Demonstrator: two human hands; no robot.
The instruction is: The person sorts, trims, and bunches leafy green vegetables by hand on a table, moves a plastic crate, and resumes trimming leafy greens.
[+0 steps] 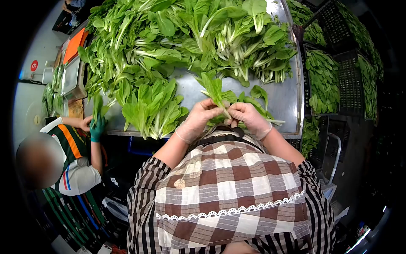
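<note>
My left hand [198, 118] and my right hand [249, 118], both in thin clear gloves, hold a small bunch of leafy greens [214, 88] by its pale stems close to my chest. The leaves point away from me over the steel table [283, 101]. A few more loose greens [256, 101] lie just beyond my right hand. A large heap of the same greens [190, 34] covers the far part of the table. A trimmed bundle [154, 108] lies to the left of my left hand.
A co-worker at the left, in a striped shirt, holds greens in a green-gloved hand [97, 127]. Black crates of greens [330, 72] stand stacked at the right. An orange board [74, 44] and a metal tray [69, 76] sit at the table's far left.
</note>
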